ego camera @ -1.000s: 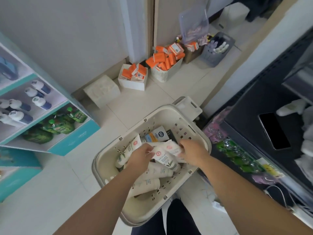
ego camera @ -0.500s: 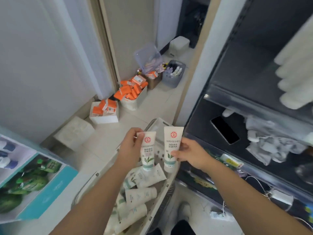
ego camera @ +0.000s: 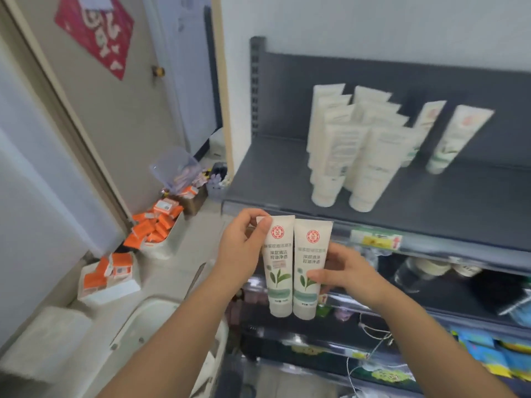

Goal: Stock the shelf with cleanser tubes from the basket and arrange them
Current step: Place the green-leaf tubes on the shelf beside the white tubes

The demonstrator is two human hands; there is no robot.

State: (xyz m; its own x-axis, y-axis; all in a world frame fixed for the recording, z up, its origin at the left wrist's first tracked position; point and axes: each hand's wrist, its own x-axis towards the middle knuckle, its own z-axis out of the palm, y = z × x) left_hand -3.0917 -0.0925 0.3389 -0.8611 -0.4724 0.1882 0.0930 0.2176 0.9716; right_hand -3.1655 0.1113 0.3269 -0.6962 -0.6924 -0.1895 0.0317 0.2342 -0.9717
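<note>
- A second ago both hands were down in the basket (ego camera: 135, 328); each has since lifted one tube up to shelf height
- The left hand (ego camera: 244, 248) pinches the left cleanser tube (ego camera: 280, 271) near its crimped top
- The right hand (ego camera: 344, 271) grips the right cleanser tube (ego camera: 311, 245) at mid-body
- The two tubes are side by side, caps down, just in front of the shelf (ego camera: 431, 202) edge, not yet on it
- Placing comes next, probably beside the standing tubes (ego camera: 344, 156)

At one o'clock the standing tubes (ego camera: 342, 156) are smeared, print unreadable. At seven o'clock the basket (ego camera: 135, 323) sits half hidden behind the left arm (ego camera: 186, 326). Goods (ego camera: 416, 274) at four o'clock blur together.
</note>
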